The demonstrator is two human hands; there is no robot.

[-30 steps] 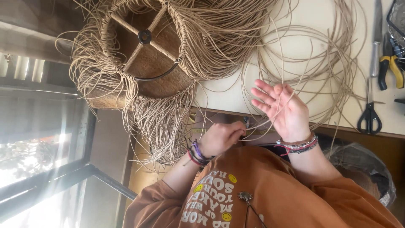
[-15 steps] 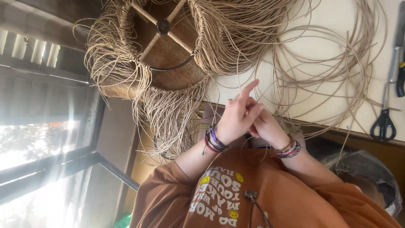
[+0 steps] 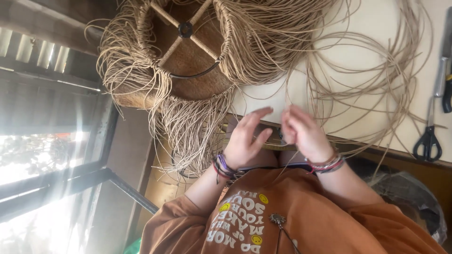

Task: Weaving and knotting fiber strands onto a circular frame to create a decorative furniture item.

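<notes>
My left hand (image 3: 246, 141) is raised at the white table's near edge, its fingers spread, with thin tan cord strands (image 3: 376, 80) running close by. My right hand (image 3: 303, 134) is just to its right, a small gap between them; its fingers are curled and blurred, so I cannot tell if a strand is pinched. Both wrists wear beaded bracelets. Ahead on the left stands a round wire frame (image 3: 186, 51) wrapped in tan cord, with a long fringe (image 3: 188, 127) hanging off the table edge. Loose cord loops cover the table (image 3: 339, 117).
Black-handled scissors (image 3: 427, 141) lie at the right of the table, with a dark-handled tool (image 3: 446, 94) at the frame's edge beyond them. A bright window with a dark frame (image 3: 56, 183) fills the left. My orange printed shirt (image 3: 282, 221) is at the bottom.
My hands met in front of my chest half a second ago and have since moved apart, side by side. The view has tilted slightly toward the table.
</notes>
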